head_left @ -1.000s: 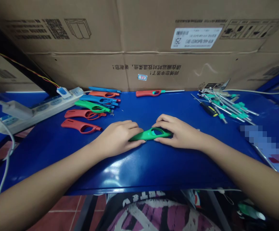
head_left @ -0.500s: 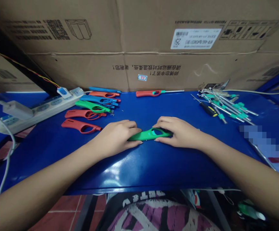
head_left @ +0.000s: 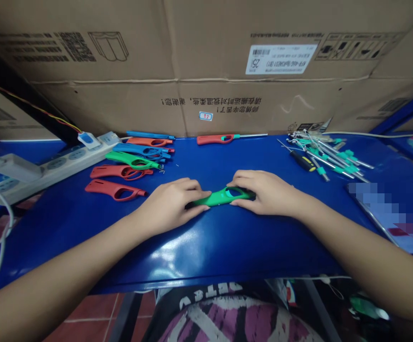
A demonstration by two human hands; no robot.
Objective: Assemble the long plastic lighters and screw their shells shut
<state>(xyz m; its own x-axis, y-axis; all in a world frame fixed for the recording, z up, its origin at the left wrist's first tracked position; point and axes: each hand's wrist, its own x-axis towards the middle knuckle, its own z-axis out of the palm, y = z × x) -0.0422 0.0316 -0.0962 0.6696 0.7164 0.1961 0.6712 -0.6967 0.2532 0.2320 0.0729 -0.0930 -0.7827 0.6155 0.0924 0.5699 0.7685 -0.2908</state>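
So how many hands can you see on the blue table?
2. The left hand holds the left end of the green casing; the right hand holds its right end. I see no others.

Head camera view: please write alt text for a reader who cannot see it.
A person's left hand and right hand grip opposite ends of a green plastic handle over a blue table. More coloured handles lie at left, a screwdriver and metal rods at right.

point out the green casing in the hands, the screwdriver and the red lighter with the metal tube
Green casing (head_left: pixel 216 198), head view: its body, left of the opening.
Screwdriver (head_left: pixel 300 160), head view: its handle.
Red lighter (head_left: pixel 209 139), head view: its red body.
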